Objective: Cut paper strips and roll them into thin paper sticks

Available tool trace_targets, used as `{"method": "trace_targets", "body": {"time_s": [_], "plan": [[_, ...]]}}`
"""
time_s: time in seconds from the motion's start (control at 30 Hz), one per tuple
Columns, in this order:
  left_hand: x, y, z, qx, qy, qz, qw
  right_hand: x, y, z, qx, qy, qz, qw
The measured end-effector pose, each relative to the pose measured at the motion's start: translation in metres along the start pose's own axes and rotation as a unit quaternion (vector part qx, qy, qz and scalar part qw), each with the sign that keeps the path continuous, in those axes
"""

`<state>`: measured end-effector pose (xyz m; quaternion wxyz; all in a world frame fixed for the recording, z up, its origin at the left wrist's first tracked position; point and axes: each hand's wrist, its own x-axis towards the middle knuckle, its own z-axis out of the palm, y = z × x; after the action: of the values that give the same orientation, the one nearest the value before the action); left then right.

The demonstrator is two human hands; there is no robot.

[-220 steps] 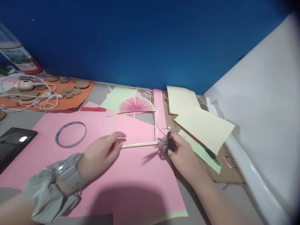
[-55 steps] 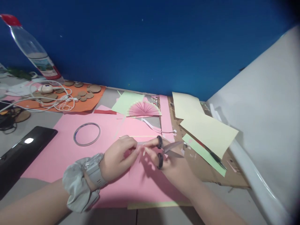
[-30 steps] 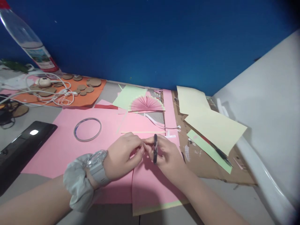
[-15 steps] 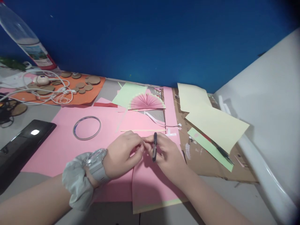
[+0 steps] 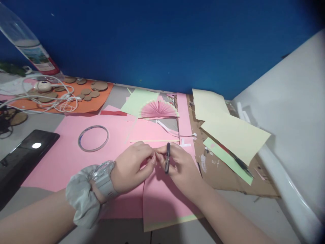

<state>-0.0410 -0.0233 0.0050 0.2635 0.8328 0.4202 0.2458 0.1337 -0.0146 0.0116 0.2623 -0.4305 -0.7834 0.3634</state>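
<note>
Above the pink paper [image 5: 122,203], my left hand [image 5: 134,162] and my right hand [image 5: 181,166] meet at their fingertips. The left thumb and fingers are pinched together; what lies between them, if anything, is too small to make out. Dark-handled scissors [image 5: 167,158] hang on the fingers of my right hand, seen nearly edge-on, with the blades hidden. That hand's thumb and fingertip are also pressed together beside the left fingers. Beyond the hands sits a pleated pink paper fan [image 5: 159,110] with a pale green edge.
A roll of tape [image 5: 93,138] lies left of my hands, near a black phone [image 5: 27,159]. Cardboard discs and white cables [image 5: 67,98] rest on orange paper [image 5: 98,103] beside a bottle [image 5: 38,56]. Cream paper [image 5: 233,134] and a green strip [image 5: 228,161] lie on cardboard at right.
Both hands keep the same pinched pose at the same spot. Only the view has shifted very slightly.
</note>
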Motion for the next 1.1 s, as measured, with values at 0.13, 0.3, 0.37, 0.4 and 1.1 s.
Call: {"method": "trace_targets", "body": {"time_s": [0.13, 0.3, 0.37, 0.4, 1.1], "plan": [[0.001, 0.000, 0.000, 0.006, -0.016, 0.000, 1.000, -0.001, 0.000, 0.001, -0.003, 0.022, 0.008, 1.000], [0.001, 0.003, -0.001, -0.005, -0.008, -0.019, 1.000, -0.001, 0.002, -0.001, -0.009, 0.043, 0.028, 0.999], [0.001, 0.003, -0.001, -0.017, 0.002, -0.020, 1.000, -0.001, 0.004, -0.002, -0.007, 0.058, 0.035, 0.998], [0.001, 0.003, -0.001, -0.021, 0.009, -0.020, 1.000, -0.001, 0.006, -0.003, -0.004, 0.067, 0.040, 0.997], [-0.037, 0.003, -0.039, 0.025, -0.062, -0.256, 0.964, -0.015, 0.070, -0.180, -0.407, 0.346, 0.197, 0.822]]}}
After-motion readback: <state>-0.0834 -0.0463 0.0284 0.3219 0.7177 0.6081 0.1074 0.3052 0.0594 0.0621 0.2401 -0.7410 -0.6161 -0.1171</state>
